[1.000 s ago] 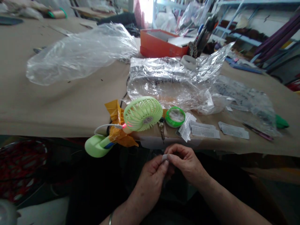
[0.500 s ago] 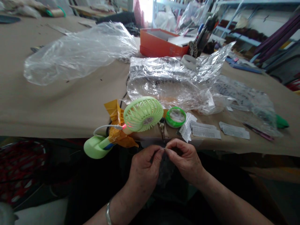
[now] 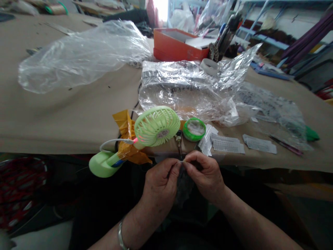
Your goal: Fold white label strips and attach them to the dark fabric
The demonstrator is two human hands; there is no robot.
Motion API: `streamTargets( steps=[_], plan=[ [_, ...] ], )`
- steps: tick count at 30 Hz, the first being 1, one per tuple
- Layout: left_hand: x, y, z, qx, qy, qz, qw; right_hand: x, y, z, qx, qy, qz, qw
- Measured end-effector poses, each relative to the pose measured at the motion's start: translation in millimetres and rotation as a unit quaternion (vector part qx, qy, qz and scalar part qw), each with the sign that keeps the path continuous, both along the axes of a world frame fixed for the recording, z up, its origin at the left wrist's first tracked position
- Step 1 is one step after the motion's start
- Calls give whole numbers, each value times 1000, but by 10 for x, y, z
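My left hand and my right hand meet just in front of the table edge, thumbs and forefingers pinched tip to tip. Between the fingertips is a tiny pale sliver, too small to name. Below them hangs a dark, sheer material, mostly lost in shadow; whether the fingers hold it I cannot tell. Right beyond the fingertips a slim metal tool lies at the table edge. A round green tub with whitish contents sits past it. Left of the tool stands a light-green fan, fixed with brown tape.
Printed paper slips lie right of the tub, with pink-handled tweezers or a similar tool farther right. Clear plastic bags spread over the covered table. A tape roll and an orange box stand behind.
Both hands keep the same pinch, fingertips touching, and have shifted very slightly toward the table edge. The camera view has turned a little; nothing on the table has visibly moved.
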State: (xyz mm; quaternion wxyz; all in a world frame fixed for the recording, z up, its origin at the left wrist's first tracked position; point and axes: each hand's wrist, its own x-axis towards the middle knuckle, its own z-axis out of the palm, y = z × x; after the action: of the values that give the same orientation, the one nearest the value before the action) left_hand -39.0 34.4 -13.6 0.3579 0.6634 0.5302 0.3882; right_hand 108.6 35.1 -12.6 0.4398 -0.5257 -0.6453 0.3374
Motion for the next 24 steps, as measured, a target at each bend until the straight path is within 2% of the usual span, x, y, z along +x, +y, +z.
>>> streamTargets(
  steps=[13,17,20,22,24],
  plan=[
    [17,60,25,-12,-13,16,1000,6,28,-27,-8,8,-13,1000],
    [-7,-5,30,-21,-28,7,999,29,-71,-82,-39,37,-7,999],
    [-45,-62,-8,-47,-28,-1,998,97,-205,-50,-54,28,13,998],
    [-66,-76,-74,-71,-23,2,997,172,-257,38,-20,-9,25,999],
    [-80,-63,-171,-94,-24,2,995,260,-237,164,47,-57,30,997]
  ],
)
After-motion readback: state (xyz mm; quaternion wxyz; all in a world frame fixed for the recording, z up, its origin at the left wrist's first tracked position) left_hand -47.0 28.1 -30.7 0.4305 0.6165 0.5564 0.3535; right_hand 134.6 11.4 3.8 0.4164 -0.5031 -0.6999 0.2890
